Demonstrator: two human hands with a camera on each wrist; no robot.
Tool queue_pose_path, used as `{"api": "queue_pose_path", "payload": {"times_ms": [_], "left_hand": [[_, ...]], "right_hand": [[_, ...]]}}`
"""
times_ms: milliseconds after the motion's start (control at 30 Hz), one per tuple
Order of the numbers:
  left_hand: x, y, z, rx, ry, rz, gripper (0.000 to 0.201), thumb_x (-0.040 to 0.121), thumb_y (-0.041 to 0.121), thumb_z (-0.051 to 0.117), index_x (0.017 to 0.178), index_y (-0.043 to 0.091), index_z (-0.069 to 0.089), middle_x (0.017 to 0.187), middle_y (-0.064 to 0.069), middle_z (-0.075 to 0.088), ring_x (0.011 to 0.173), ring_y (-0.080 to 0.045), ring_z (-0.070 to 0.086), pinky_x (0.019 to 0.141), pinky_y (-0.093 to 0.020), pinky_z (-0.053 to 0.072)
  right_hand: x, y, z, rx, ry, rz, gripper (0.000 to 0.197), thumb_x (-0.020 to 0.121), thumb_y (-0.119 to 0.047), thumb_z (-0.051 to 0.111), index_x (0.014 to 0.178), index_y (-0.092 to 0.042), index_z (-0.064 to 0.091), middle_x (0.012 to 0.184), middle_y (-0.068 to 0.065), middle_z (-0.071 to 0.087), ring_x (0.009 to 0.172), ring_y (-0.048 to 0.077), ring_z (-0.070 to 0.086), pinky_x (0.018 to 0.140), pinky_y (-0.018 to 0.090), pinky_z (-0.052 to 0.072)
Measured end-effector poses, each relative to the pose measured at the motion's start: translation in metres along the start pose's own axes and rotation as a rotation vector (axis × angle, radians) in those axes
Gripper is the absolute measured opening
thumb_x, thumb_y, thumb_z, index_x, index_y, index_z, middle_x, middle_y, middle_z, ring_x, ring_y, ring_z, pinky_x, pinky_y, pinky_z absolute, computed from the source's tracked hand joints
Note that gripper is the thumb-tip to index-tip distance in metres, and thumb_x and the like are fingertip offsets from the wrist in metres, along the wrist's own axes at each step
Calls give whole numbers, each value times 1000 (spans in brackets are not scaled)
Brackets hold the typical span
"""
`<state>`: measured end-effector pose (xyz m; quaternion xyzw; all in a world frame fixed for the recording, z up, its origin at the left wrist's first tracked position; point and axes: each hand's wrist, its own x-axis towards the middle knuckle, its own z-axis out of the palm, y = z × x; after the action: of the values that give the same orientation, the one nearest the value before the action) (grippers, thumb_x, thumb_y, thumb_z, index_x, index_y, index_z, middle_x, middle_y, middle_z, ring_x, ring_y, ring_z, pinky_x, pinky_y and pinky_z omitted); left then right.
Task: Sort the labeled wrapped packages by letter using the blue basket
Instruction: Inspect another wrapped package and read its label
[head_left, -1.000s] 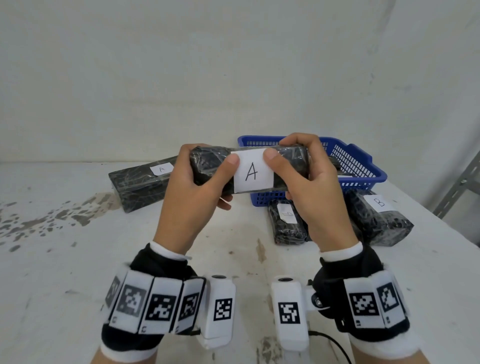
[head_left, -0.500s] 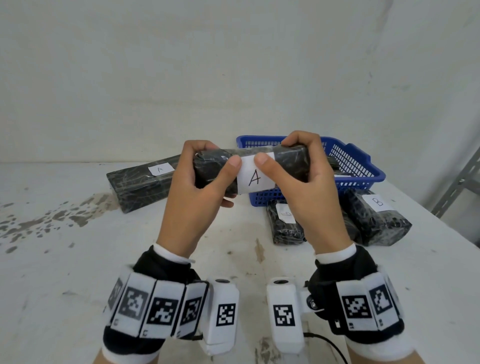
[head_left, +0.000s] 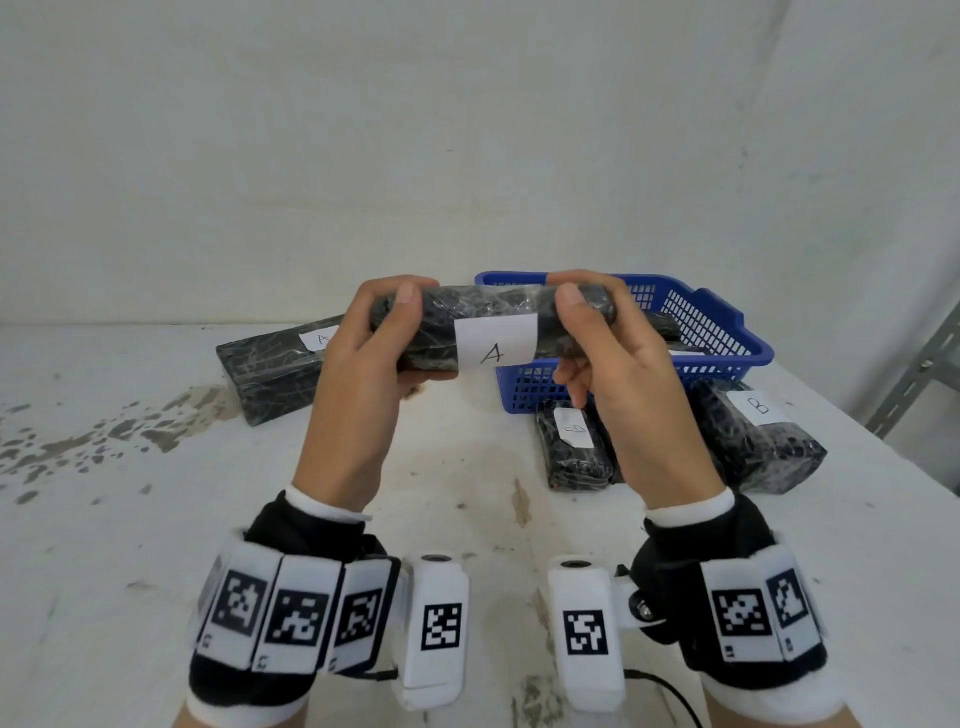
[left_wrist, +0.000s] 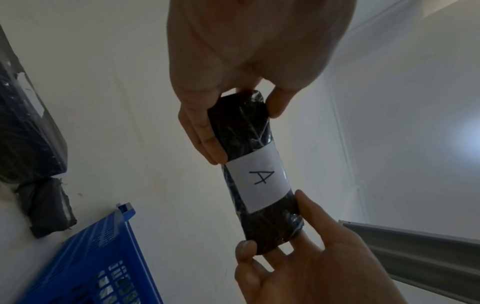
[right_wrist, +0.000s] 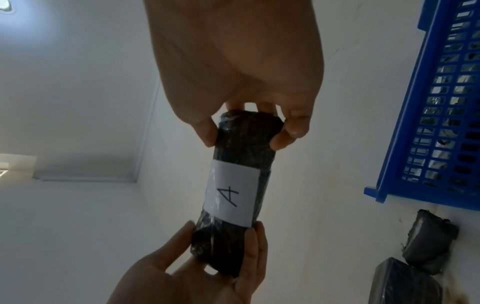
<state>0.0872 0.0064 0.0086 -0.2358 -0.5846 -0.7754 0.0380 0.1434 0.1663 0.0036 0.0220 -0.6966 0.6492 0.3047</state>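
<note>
Two hands share one load: the left hand (head_left: 363, 358) grips the left end and the right hand (head_left: 618, 358) the right end of the package marked A (head_left: 493, 332), fingers and thumbs curled round it. It hangs in the air above the middle of the bench (head_left: 130, 519), its long axis running left to right, its label facing the person. The other A package (head_left: 270, 371) lies toward the bench's far left, nearer the left hand, while the blue basket (head_left: 727, 332) and the B package (head_left: 763, 436) sit to the right. Judging by the letter, it likely belongs leftward.
</note>
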Motion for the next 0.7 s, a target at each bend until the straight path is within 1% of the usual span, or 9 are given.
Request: {"api": "queue_pose_path", "payload": {"times_ms": [67, 133, 200, 333, 400, 500, 533, 633, 700], "left_hand": [[0, 0, -1, -10, -10, 4, 23, 93, 36, 44, 94, 22, 63, 84, 9, 67, 83, -13, 60, 81, -45, 45], [0, 0, -2, -9, -17, 12, 24, 96, 31, 41, 93, 22, 63, 83, 10, 66, 82, -13, 59, 79, -45, 44], [0, 0, -1, -1, -11, 11, 22, 97, 29, 42, 93, 21, 62, 80, 13, 66, 80, -11, 59, 79, -45, 44], [-1, 2, -1, 5, -8, -12, 20, 84, 33, 48, 90, 20, 62, 79, 12, 66, 80, -14, 61, 84, -56, 50], [-2, 1, 0, 9, 3, -15, 12, 89, 30, 56, 92, 19, 61, 83, 6, 67, 81, -16, 62, 85, -57, 51], [-1, -3, 1, 16, 9, -6, 2, 92, 19, 61, 91, 19, 60, 86, -1, 65, 80, -19, 63, 81, -55, 54], [-1, -4, 1, 22, 4, -1, 4, 90, 19, 63, 91, 18, 59, 86, -1, 66, 80, -19, 64, 79, -52, 55], [-2, -3, 1, 50, -9, 10, 15, 83, 23, 68, 92, 17, 57, 85, 2, 67, 81, -19, 66, 76, -47, 57], [-3, -3, 1, 54, -18, 6, 19, 77, 27, 67, 90, 18, 56, 87, 0, 68, 82, -20, 67, 76, -45, 57]], "right_hand": [[2, 0, -3, 1, 3, 35, 24, 100, -42, 50, 105, -27, 68, 93, -5, 65, 71, 15, 50, 59, 24, 41], [3, 1, -4, -3, 2, 58, 30, 93, -45, 45, 101, -30, 70, 96, 0, 68, 70, 16, 52, 60, 30, 38], [2, 1, -3, -19, -2, 69, 29, 93, -45, 45, 98, -32, 70, 102, 5, 70, 75, 17, 57, 62, 32, 40], [0, 3, -2, 1, 7, 56, 18, 103, -28, 53, 98, -20, 68, 93, 3, 64, 78, 18, 54, 55, 14, 43], [-1, 4, 0, -13, 10, 47, 12, 100, -27, 57, 95, -21, 67, 90, 2, 63, 75, 16, 53, 55, 12, 42], [-2, 5, 2, -40, 23, 18, 4, 95, -28, 65, 91, -27, 65, 81, -11, 66, 67, 4, 56, 58, 12, 42], [-3, 5, 3, -48, 32, 12, 3, 93, -30, 67, 92, -27, 66, 80, -9, 67, 66, 3, 56, 59, 13, 43], [-6, 4, 6, -71, 51, -9, 19, 88, -32, 74, 100, -19, 66, 84, 3, 68, 66, 7, 58, 64, 20, 52], [-7, 3, 8, -58, 62, -14, 25, 85, -32, 76, 102, -17, 65, 89, 8, 70, 70, 11, 61, 68, 21, 53]]}}
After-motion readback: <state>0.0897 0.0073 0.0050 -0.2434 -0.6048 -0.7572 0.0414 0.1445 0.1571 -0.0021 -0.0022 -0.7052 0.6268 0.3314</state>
